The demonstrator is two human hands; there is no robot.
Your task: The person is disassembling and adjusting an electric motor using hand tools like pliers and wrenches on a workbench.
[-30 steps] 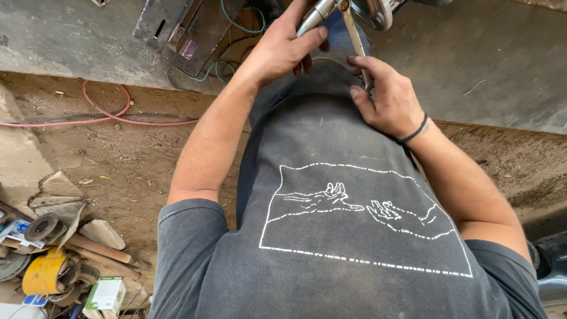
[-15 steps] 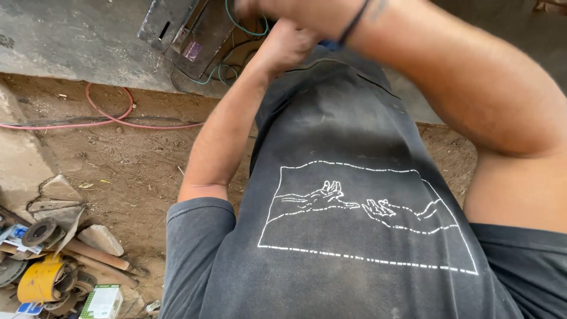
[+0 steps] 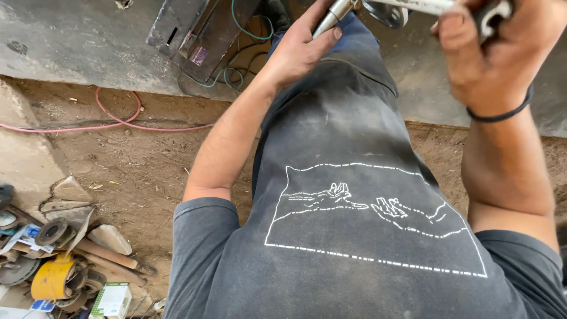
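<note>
The right hand [image 3: 493, 56] has swung back right, clenched on a pale tool handle [image 3: 413, 6]; the left hand [image 3: 298, 50] still grips the metal tube [image 3: 332, 15]; work resumes.

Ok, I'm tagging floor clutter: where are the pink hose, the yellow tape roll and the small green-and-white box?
pink hose [image 3: 121, 121], head view, on its loop over the dirt
yellow tape roll [image 3: 50, 279], head view, on its outer face
green-and-white box [image 3: 112, 300], head view, on its top
</note>
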